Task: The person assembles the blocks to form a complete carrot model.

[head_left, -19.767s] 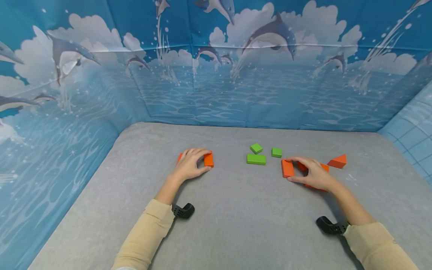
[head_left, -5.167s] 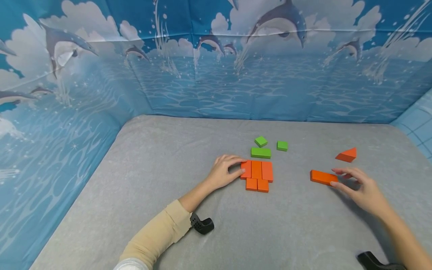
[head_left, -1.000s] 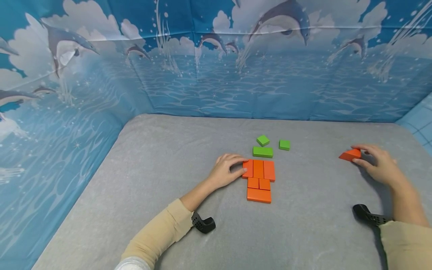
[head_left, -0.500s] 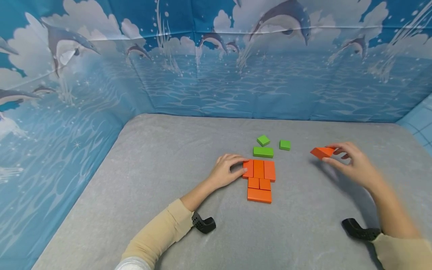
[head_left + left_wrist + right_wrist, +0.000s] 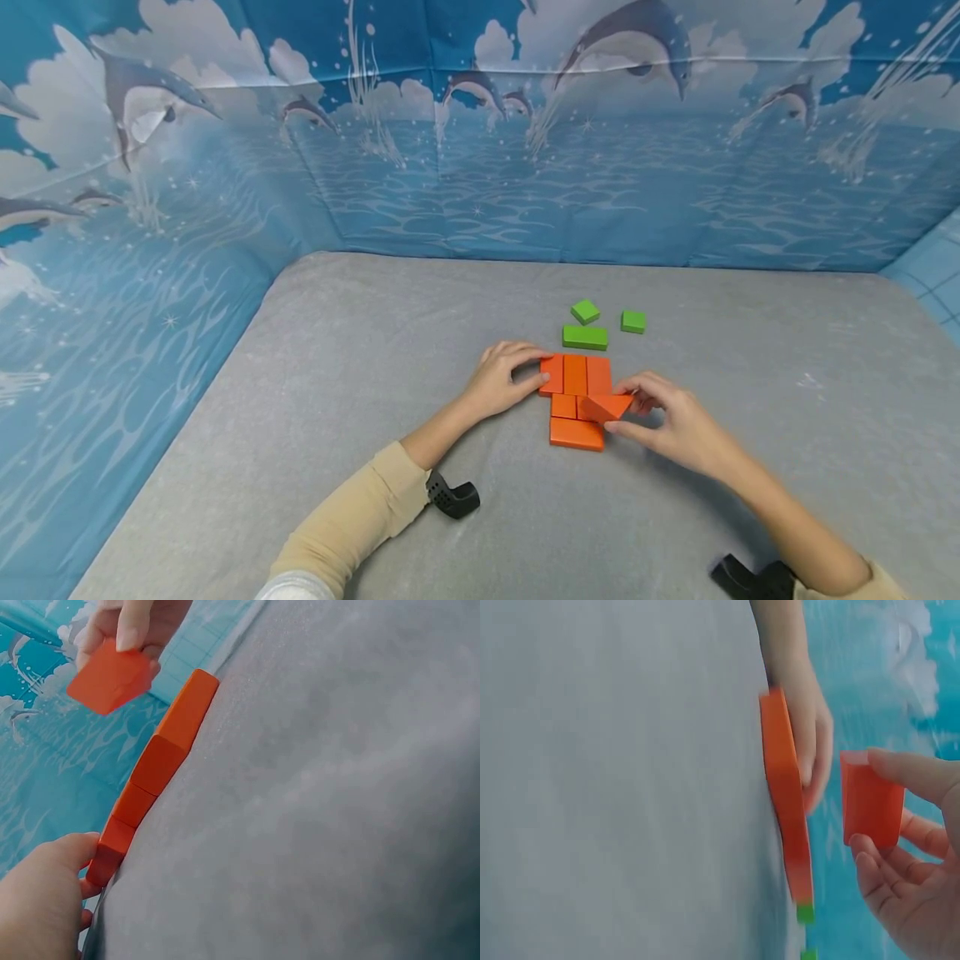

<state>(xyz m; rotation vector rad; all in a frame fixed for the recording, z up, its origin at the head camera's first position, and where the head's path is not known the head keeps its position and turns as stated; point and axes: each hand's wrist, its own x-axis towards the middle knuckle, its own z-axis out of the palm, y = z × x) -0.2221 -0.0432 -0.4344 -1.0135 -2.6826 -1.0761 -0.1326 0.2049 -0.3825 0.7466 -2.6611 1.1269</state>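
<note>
Flat on the grey cloth lies a close group of orange blocks: several upright ones in a row, two small ones under them and a long block (image 5: 576, 434) nearest me. My left hand (image 5: 498, 383) holds the leftmost orange block (image 5: 551, 374) by its edge, between thumb and fingers. An orange triangular block (image 5: 604, 407) is pinched by my right hand (image 5: 675, 423), raised over the right side of the group and partly covering one small orange block (image 5: 565, 406). In the right wrist view the triangular block (image 5: 871, 801) sits between thumb and fingertips, off the cloth.
Just behind the orange group lie a long green block (image 5: 585, 337), a turned green block (image 5: 585, 312) and a small green block (image 5: 633, 322). A blue dolphin-print curtain (image 5: 480, 200) borders the grey surface (image 5: 360, 333) at the back and sides.
My right hand picked up the triangular block at the far right and carried it left and nearer me, over the orange group. The left hand stays put. Earlier, the orange blocks lay scattered.
</note>
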